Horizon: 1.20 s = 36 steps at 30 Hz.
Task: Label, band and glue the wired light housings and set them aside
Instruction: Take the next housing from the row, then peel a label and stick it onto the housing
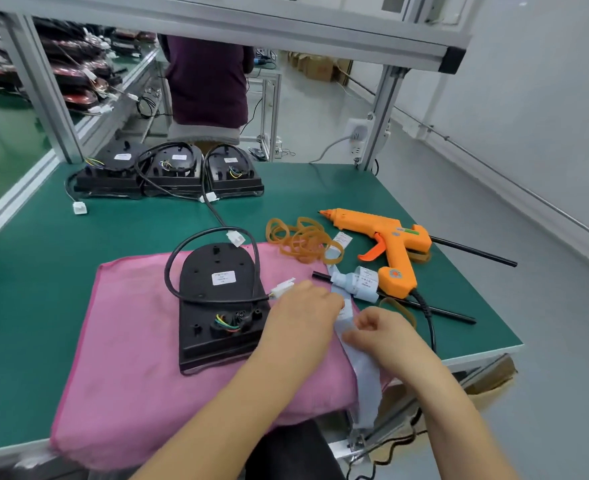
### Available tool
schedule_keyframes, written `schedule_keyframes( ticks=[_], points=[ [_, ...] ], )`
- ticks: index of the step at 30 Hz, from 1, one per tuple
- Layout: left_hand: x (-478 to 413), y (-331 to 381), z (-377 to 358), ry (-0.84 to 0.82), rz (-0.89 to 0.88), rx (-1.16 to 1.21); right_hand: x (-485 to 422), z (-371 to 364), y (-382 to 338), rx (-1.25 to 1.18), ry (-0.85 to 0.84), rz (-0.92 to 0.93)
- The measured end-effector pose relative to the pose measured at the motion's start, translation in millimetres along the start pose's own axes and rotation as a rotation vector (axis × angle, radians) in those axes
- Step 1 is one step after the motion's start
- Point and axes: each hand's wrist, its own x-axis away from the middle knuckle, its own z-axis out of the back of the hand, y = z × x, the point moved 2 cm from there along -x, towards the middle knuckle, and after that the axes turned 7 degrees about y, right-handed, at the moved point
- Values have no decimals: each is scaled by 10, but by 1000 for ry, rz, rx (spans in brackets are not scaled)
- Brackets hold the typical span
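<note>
Both hands are at the label strip (367, 372), which lies along the right edge of the pink cloth (130, 358) and hangs over the front of the counter (43, 278). The left hand (303, 306) rests over the strip's upper end with its fingers bent down onto it; whether it pinches or only presses I cannot tell. The right hand (379, 329) is curled, thumb and forefinger nipping the strip a little lower.

The light housing (216, 306) lies back-up on the cloth just left of the hands, its cable (175, 268) looped round it and a white plug (282, 289) beside the left hand. One label (223, 278) already sits on its back, so this one is probably for the cable or another spot.

To peel well, hold the backing flat with the left hand, bend it sharply at the label's corner and lift slowly so the label does not curl or stick to itself. Keep the fingers at the edge, off the glue.

The rubber bands (303, 240) and the glue gun (390, 244) wait near to the right
</note>
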Motion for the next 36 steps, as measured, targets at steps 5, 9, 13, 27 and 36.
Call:
schedule_keyframes(
  ticks=[5, 9, 13, 27, 36],
  points=[
    [-62, 77, -93, -56, -45, -45, 78, 32, 39, -387, -202, -46],
    [-67, 72, -120, -4, -49, 26, 41, 6, 32, -464, -166, -50],
    [-76, 81, -48, 145, -32, 109, -8, 0, 5, -392, -74, -14],
    [-246, -9, -172, -100, 120, 166, -84, -105, -76, -479, -126, -93],
    [-260, -60, -174, -117, 252, 401, -172, -95, -2, -334, -47, -13]
  ],
)
